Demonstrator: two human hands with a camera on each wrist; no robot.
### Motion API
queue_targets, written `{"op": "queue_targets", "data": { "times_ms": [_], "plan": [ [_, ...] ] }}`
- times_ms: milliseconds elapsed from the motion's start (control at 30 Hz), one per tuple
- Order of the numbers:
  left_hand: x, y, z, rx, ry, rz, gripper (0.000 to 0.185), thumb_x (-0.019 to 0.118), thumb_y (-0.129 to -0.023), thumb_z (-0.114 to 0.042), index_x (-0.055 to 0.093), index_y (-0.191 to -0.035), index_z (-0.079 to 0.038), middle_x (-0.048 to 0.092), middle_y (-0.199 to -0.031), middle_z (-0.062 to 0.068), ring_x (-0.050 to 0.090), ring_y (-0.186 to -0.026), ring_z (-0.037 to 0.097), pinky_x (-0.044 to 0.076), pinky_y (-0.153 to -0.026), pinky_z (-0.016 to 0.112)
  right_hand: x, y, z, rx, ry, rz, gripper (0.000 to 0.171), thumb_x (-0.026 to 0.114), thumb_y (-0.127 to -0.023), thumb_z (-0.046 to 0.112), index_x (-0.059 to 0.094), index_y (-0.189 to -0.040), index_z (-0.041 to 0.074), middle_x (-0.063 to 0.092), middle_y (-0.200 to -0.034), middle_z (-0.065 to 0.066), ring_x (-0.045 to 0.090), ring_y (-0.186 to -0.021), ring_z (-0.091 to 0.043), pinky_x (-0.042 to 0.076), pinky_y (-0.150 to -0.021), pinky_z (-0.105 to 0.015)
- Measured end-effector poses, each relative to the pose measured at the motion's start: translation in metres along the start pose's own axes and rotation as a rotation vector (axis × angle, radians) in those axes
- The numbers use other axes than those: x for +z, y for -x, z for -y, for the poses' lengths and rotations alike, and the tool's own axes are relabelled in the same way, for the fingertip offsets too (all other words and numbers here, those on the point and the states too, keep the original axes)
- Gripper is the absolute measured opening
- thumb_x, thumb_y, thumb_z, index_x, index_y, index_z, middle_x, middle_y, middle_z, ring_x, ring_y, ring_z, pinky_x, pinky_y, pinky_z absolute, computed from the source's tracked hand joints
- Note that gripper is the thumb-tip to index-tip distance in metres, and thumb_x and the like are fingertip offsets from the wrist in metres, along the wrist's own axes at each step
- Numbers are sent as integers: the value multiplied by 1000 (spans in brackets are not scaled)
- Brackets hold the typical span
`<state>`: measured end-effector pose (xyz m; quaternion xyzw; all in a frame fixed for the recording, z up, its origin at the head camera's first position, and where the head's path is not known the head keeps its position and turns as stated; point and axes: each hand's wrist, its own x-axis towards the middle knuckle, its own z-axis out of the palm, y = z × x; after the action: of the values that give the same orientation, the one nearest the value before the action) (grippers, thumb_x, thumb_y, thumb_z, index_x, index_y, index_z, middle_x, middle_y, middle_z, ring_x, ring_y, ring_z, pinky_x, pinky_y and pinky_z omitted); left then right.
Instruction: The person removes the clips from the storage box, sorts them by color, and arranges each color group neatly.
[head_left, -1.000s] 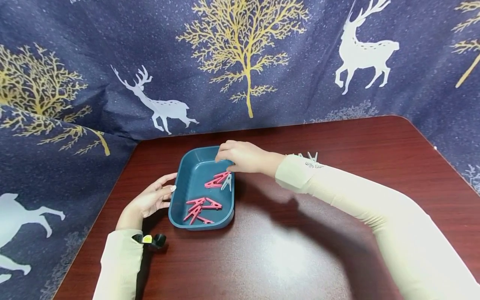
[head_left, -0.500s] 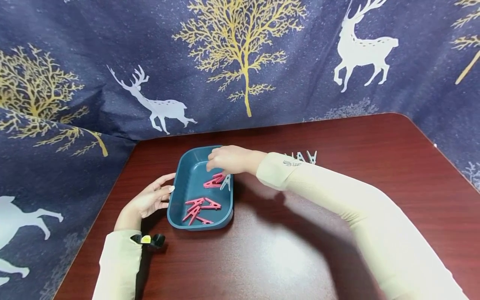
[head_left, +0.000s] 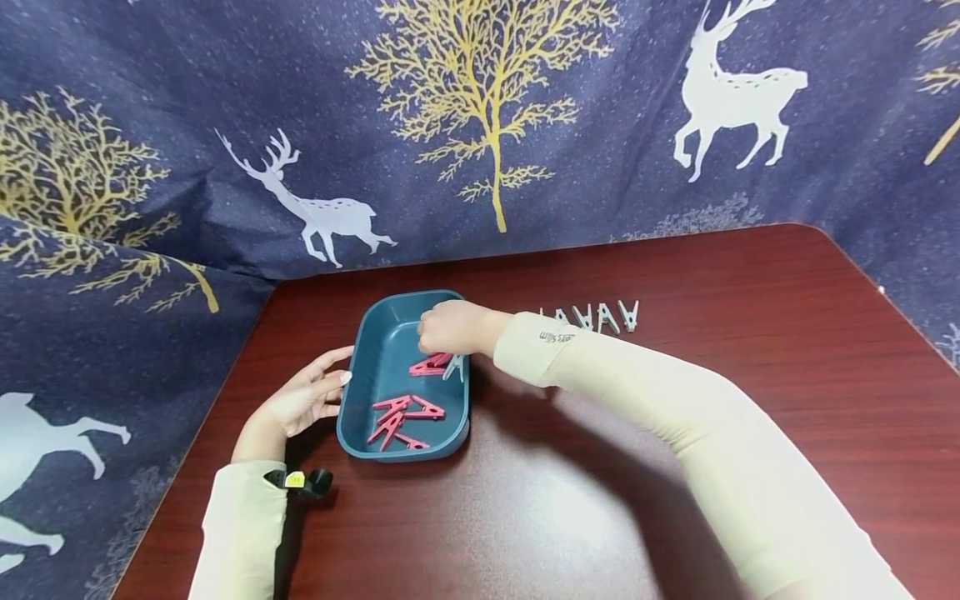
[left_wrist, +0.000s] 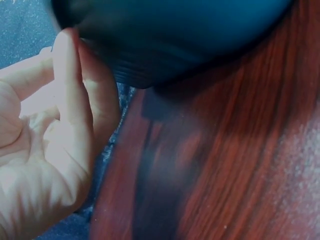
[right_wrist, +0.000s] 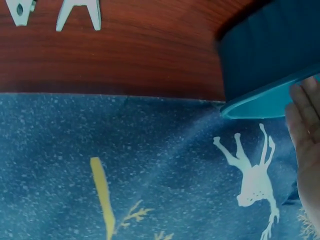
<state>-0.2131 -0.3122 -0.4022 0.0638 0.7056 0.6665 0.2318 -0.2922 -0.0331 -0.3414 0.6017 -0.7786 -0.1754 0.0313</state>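
Right hand, fingers curled, grip unclear, hovers over pink plastic clothespins in far end of teal plastic tray. Left hand, relaxed-open, touches tray's left wall.

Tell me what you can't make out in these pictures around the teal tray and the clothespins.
- Head view: the right hand covers its own fingertips, so whether it grips the white plastic clothespin is hidden.
- Head view: the sleeve hides the left end of the row of white clothespins on the dark red wooden table.
- Left wrist view: the teal plastic tray is blurred and cut off by the top edge; the left hand lies beside it.
- Right wrist view: the tray's inside is out of sight.
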Motion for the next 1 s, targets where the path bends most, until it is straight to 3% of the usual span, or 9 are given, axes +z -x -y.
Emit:
{"op": "queue_targets", "data": {
  "times_ms": [167,667,1000],
  "plan": [
    [0,1,-1,18,-11,4,43,40,-102,-8,30,-143,-18,65,-108,-3,67,-92,11,57,-76,31,2,-8,4,12,53,46,22,62,-93,19,70,-113,19,69,-108,-1,61,-96,-17,50,-84,-28],
    [-1,1,-1,24,-5,-3,42,40,-102,-7,31,-142,-18,64,-107,-2,67,-90,11,57,-73,29,11,-23,13,50,50,136,26,66,-90,23,70,-115,18,70,-108,-1,63,-94,-15,51,-88,-27],
    [-1,0,1,19,0,5,42,40,-102,-7,31,-142,-18,64,-108,-2,66,-91,10,57,-73,28,14,-21,8,59,-66,152,25,68,-88,21,69,-112,15,70,-101,-3,62,-89,-16,52,-83,-28]
  ]
}}
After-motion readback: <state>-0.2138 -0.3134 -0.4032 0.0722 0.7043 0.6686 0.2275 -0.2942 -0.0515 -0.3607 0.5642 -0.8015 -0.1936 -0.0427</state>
